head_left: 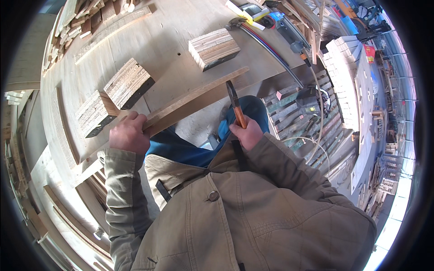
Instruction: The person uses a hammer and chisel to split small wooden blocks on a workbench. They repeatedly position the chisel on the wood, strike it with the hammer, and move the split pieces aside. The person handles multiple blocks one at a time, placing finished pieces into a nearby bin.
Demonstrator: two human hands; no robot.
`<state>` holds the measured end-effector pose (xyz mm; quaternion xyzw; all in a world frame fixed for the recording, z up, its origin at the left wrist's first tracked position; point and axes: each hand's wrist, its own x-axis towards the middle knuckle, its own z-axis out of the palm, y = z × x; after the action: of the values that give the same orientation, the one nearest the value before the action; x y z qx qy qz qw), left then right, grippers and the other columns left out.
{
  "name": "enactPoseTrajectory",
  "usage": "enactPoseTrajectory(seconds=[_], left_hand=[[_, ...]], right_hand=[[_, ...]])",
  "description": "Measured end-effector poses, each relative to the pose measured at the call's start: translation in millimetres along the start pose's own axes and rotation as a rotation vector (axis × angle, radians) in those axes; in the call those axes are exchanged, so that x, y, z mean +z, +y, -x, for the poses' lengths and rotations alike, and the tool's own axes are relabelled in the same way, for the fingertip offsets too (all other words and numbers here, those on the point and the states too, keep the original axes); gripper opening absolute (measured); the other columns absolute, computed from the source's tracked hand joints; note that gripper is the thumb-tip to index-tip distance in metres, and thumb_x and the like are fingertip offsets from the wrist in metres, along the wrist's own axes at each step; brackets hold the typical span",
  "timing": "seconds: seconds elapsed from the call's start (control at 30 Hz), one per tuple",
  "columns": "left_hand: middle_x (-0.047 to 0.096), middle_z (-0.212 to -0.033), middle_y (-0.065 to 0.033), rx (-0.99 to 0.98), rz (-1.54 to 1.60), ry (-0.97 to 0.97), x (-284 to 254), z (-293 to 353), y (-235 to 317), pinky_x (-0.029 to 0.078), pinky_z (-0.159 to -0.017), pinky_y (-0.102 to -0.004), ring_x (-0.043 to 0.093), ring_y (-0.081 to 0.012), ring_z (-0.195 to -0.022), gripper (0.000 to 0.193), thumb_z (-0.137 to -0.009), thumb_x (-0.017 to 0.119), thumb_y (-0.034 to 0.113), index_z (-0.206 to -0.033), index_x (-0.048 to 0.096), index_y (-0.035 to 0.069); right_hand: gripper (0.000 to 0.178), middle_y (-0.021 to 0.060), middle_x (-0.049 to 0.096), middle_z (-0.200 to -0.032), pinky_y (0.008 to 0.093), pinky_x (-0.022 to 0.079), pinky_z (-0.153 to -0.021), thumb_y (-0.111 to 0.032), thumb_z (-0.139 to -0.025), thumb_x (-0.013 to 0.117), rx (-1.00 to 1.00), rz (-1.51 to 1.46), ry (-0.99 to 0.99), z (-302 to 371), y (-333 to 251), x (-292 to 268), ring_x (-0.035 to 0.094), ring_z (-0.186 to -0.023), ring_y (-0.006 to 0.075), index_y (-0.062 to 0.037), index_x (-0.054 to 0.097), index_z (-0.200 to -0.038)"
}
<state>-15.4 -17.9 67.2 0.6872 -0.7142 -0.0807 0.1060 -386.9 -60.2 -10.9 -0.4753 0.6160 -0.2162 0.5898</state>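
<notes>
My left hand is closed around the left end of a long, thin wooden plank, which slants up to the right along the table's near edge. In my right hand is a hammer with an orange-brown handle and a dark head. Its head points up and away from me, close to the plank's right part; whether they touch I cannot tell. Two layered wooden blocks with dark sides, one block beside another block, sit just beyond my left hand. A third block stands farther off, beyond the plank.
The wooden table spreads before me. Wood offcuts pile up at its far left, and a strip lies along its left side. Tools with hoses lie at the far right. A slatted pallet and stacked pale boards stand to the right.
</notes>
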Motion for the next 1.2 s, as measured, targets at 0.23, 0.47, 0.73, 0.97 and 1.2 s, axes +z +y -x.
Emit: enactPoseTrajectory(seconds=[0.23,0.47,0.73,0.97,1.2], left_hand=[[0.067,-0.096,-0.0080,-0.012,-0.017,0.005,0,-1,3,0.060,-0.074,-0.0505,0.072,-0.0366,-0.092,0.021,-0.082,0.084,0.019,-0.093,0.069,0.011],[0.068,-0.096,-0.0092,-0.023,-0.014,0.007,0,-2,6,0.059,-0.074,-0.0512,0.072,-0.0377,-0.091,0.019,-0.082,0.083,0.017,-0.093,0.069,0.011],[0.069,-0.095,-0.0103,-0.030,-0.049,0.002,-1,-2,6,0.059,-0.076,-0.0520,0.072,-0.0385,-0.090,0.018,-0.082,0.081,0.019,-0.094,0.070,0.010],[0.070,-0.093,-0.0110,-0.045,-0.019,0.016,-3,-3,6,0.059,-0.077,-0.0518,0.073,-0.0386,-0.090,0.013,-0.085,0.078,0.019,-0.092,0.071,0.010],[0.070,-0.093,-0.0110,-0.041,-0.022,0.019,-4,-1,9,0.058,-0.077,-0.0517,0.073,-0.0386,-0.090,0.014,-0.085,0.078,0.019,-0.092,0.071,0.009]], right_hand=[[0.019,0.0035,0.064,-0.084,0.0325,0.050,-0.078,-0.017,-0.099,0.077,0.061,-0.146,0.038,8,-5,28,0.060,-0.081,0.0141,-0.0034,0.064,-0.097],[0.014,-0.0002,0.054,-0.070,0.0296,0.038,-0.048,-0.014,-0.102,0.070,0.084,-0.392,0.117,11,-14,84,0.048,-0.053,0.0105,-0.0079,0.059,-0.099],[0.017,0.0011,0.052,-0.068,0.0328,0.039,-0.048,-0.017,-0.101,0.070,0.072,-0.524,0.121,8,-20,111,0.048,-0.051,0.0126,-0.0078,0.057,-0.095],[0.024,0.0077,0.067,-0.080,0.0383,0.051,-0.072,-0.022,-0.095,0.078,0.043,-0.265,0.096,0,-1,78,0.065,-0.074,0.0202,-0.0013,0.065,-0.097],[0.031,0.0104,0.070,-0.084,0.0381,0.052,-0.076,-0.025,-0.093,0.081,-0.018,-0.147,0.027,-7,18,42,0.067,-0.079,0.0216,0.0007,0.066,-0.101]])
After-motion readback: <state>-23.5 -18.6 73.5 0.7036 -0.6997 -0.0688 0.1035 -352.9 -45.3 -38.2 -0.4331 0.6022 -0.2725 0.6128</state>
